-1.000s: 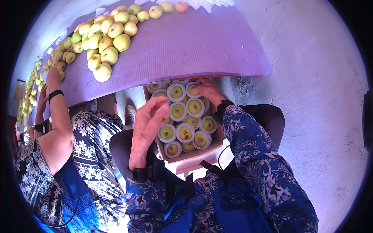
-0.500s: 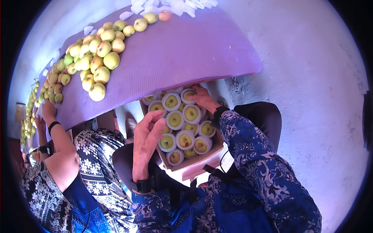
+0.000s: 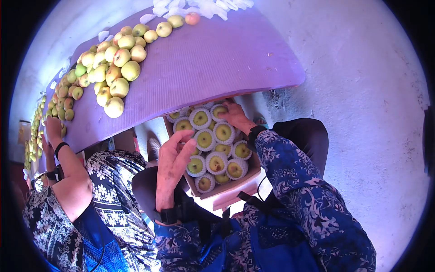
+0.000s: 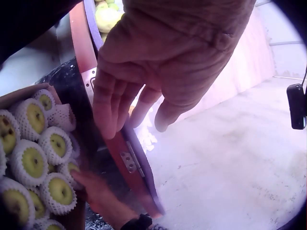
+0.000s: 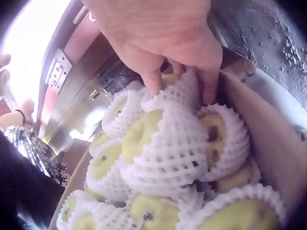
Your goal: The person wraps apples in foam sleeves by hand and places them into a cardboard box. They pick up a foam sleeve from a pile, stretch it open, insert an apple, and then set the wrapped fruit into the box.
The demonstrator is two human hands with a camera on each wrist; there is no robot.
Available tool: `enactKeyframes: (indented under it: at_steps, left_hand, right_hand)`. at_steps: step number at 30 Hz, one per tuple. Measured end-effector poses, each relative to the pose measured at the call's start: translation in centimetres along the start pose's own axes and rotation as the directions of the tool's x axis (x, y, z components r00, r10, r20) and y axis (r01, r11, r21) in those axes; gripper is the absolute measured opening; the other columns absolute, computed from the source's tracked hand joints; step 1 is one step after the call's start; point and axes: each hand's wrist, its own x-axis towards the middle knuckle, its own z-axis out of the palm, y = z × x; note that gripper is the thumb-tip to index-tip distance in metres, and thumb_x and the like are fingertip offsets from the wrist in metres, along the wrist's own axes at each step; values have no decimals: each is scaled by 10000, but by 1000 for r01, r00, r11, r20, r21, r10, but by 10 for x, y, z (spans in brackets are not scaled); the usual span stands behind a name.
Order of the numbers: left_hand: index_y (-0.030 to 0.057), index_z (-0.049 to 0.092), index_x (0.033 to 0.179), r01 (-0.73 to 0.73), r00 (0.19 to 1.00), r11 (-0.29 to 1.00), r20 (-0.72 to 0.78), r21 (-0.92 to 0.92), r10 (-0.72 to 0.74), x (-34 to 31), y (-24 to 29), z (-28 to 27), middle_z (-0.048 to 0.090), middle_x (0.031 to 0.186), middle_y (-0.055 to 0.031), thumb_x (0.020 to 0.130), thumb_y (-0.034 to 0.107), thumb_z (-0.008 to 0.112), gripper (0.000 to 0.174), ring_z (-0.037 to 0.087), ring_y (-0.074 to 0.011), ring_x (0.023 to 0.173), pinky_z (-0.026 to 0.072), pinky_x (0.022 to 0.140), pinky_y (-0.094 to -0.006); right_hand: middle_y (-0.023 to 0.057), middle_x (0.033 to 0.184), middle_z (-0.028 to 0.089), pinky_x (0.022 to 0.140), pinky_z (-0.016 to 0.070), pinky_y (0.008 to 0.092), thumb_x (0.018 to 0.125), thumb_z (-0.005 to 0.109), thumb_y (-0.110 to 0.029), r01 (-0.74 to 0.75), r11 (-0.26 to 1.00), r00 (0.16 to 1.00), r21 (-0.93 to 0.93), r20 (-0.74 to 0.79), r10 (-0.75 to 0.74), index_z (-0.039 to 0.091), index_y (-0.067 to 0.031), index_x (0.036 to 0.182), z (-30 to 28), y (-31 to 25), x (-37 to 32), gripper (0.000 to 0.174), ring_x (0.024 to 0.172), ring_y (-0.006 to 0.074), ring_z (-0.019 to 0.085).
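Note:
My right hand [image 3: 236,117] reaches into the far right corner of a cardboard box [image 5: 268,115]. Its fingers and thumb grip an apple [image 3: 219,111] wrapped in a white foam net; the right wrist view shows the fingertips down around that net. Other yellow-green apples [image 3: 223,132] in foam nets fill the box, stems or bottoms facing up. Above the box's left side hovers my left hand [image 3: 171,163], fingers loosely bent and holding nothing. The left wrist view shows its palm [image 4: 163,62] with a gap between thumb and fingers.
A table with a purple ribbed mat [image 3: 204,63] overhangs the box's far edge. Bare apples [image 3: 120,59] lie piled on its left, with white foam nets [image 3: 204,7] at the back. Another person's arm [image 3: 72,158] reaches to the table at left. A wall rises at right.
The head view has shifted, so the table and box sit lower in it. My right hand stays on the apple in the far corner; the left hand has barely moved.

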Motion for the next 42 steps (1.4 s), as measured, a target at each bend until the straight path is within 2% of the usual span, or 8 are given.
enactKeyframes:
  at_steps: [8,14,21,26,29,35,38,42]
  left_hand:
    - [-15,590,1173,2,1000,1000,-25,6,-1,0,-1,1,620,917,-54,903,227,609,363,568,-102,767,463,632,-245]
    - [-17,598,1158,38,998,999,-57,34,-36,0,0,0,633,892,-62,895,195,613,337,559,-101,751,473,647,-253]
    - [-12,604,1154,-16,990,999,-139,45,22,4,-20,-10,648,883,-63,900,213,613,340,604,-114,743,490,626,-255]
    - [-4,619,1135,-41,960,972,-279,-232,-26,2,-25,-27,656,902,-70,921,200,594,297,645,-123,760,509,579,-228]
    - [-1,620,1119,-60,950,908,-304,-416,-76,0,-15,-34,659,899,-78,951,218,573,280,660,-142,756,526,558,-228]
    - [12,616,1119,-119,962,864,-272,-489,-21,29,21,-56,664,918,-90,956,262,570,302,664,-154,771,533,585,-245]
    - [14,608,1130,-146,969,866,-245,-479,28,54,27,-61,663,920,-89,954,265,572,310,662,-157,775,535,588,-250]
    - [10,590,1140,-134,976,867,-216,-479,31,82,26,-64,665,921,-80,967,250,545,300,666,-149,761,551,570,-248]
  right_hand:
    - [271,1188,591,949,454,406,755,701,-319,59,997,994,43,-93,-55,533,61,1229,-9,-3,-8,631,1124,407,557]
    - [278,1187,593,980,439,413,772,673,-323,20,998,1000,67,-18,-19,537,75,1229,-22,7,-4,621,1146,406,548]
    - [250,1092,642,914,481,424,772,661,-295,68,951,998,-301,8,-69,657,23,1064,-49,6,-14,432,1036,388,613]
    - [204,1002,679,885,497,416,765,644,-249,12,955,990,-295,138,30,709,-49,944,-63,-5,-31,277,996,356,634]
    - [188,941,692,832,511,403,772,630,-240,100,921,966,-378,259,1,713,-45,895,-54,0,-28,245,931,323,655]
    - [141,806,687,681,524,372,785,616,-260,47,983,936,-180,351,19,713,-21,856,-62,-24,-51,268,722,231,667]
    - [122,792,684,651,521,352,788,620,-257,47,983,930,-177,366,22,704,-4,890,-70,-33,-51,285,682,208,661]
    - [114,813,681,678,513,348,808,633,-266,8,998,876,56,480,-33,679,4,940,-81,-50,-53,303,725,186,637]
